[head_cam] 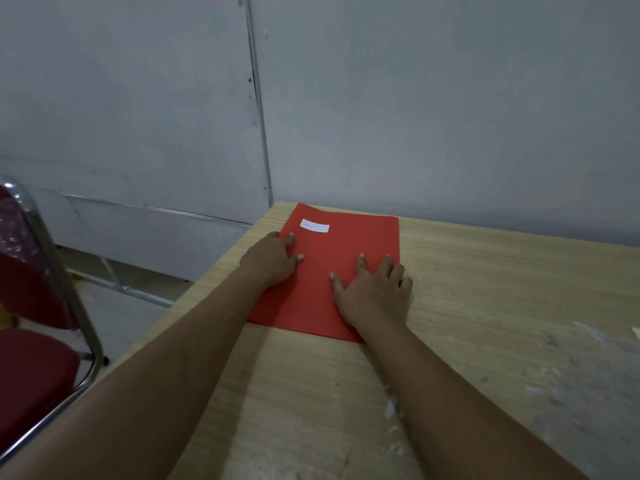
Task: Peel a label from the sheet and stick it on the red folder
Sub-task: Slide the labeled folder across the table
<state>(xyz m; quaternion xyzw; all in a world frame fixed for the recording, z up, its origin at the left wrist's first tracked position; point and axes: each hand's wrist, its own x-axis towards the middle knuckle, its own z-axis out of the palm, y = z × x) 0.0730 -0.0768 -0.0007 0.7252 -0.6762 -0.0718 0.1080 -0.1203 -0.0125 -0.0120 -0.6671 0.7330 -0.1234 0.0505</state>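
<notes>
Wooden table [485,271]; labelled red folder [332,292] under flat hands

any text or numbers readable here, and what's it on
White label on the far left part of the red folder: faint handwriting at its left end, too small and blurred to read.
Nothing else carries readable text: none on the table, the wall or the chair.

Head-worn wide view, facing forward and down, table [467,271] close below
</notes>
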